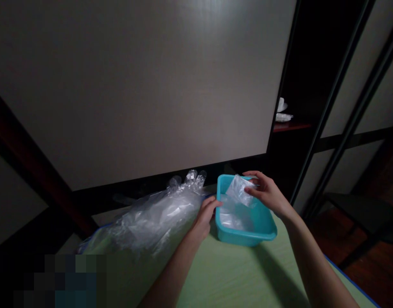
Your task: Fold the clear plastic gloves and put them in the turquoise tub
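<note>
A turquoise plastic basin (241, 238) stands on the green surface in front of me. My left hand (206, 214) grips its left rim, fingers bent over the edge. Over the basin's far right side, my right hand (260, 188) pinches a folded piece of clear plastic (239, 190) between thumb and fingers. More thin clear plastic (233, 218) lies flat inside the basin, on the left. To the left of my left hand spreads a loose pile of clear disposable plastic gloves (161, 218), finger shapes showing at its far end.
Behind the green-topped surface (212, 273) rises a large pale sliding door panel (158, 94) with dark edges. White items (283, 116) rest on a shelf in the dark opening at right. A dark chair (360, 209) stands on the floor at far right.
</note>
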Available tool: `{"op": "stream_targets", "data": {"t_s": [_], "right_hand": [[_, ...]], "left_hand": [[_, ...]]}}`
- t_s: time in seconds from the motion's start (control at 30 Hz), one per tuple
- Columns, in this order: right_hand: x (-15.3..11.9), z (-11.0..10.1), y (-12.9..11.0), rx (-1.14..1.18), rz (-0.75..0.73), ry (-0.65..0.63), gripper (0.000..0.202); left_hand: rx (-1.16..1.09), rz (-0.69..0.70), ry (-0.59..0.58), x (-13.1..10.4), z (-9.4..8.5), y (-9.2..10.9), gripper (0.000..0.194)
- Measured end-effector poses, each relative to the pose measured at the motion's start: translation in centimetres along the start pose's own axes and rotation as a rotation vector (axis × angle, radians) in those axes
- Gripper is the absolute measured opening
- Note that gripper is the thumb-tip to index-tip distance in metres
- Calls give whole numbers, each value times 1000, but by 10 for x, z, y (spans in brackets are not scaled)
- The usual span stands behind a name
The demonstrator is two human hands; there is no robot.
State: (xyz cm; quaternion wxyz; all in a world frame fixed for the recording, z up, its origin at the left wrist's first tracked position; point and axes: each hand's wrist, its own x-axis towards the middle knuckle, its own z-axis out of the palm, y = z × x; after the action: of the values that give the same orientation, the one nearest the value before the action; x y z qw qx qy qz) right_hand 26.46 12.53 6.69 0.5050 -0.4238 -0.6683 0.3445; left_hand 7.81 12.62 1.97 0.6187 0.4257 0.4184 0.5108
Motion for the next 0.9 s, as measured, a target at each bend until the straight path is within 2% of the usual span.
{"op": "stream_targets", "data": {"t_s": [0.17,0.3,0.43,0.57,0.63,0.73,0.8,0.9], "right_hand": [[-11,4,-22,-123,-85,-259,28],[-20,12,-39,-279,-164,-376,20],[-18,17,-57,-503,-246,-543,20],[-5,22,-77,-652,-338,-772,24],[2,25,-85,-702,-338,-930,26],[5,33,-90,-831,-260,-1113,29],[4,39,-90,-974,-208,-1146,30],[-3,51,-88,-1161,-184,-1129,28]], "left_hand": [[34,-53,-116,-13,-34,29,12],[72,-79,-210,-20,-47,45,10],[109,-101,-280,-24,-50,53,10],[133,-126,-339,-25,-51,57,15],[141,-130,-383,-26,-51,59,15],[149,-126,-440,-27,-51,61,12],[151,-120,-458,-28,-50,61,12],[154,-93,-465,-29,-49,61,10]]}}
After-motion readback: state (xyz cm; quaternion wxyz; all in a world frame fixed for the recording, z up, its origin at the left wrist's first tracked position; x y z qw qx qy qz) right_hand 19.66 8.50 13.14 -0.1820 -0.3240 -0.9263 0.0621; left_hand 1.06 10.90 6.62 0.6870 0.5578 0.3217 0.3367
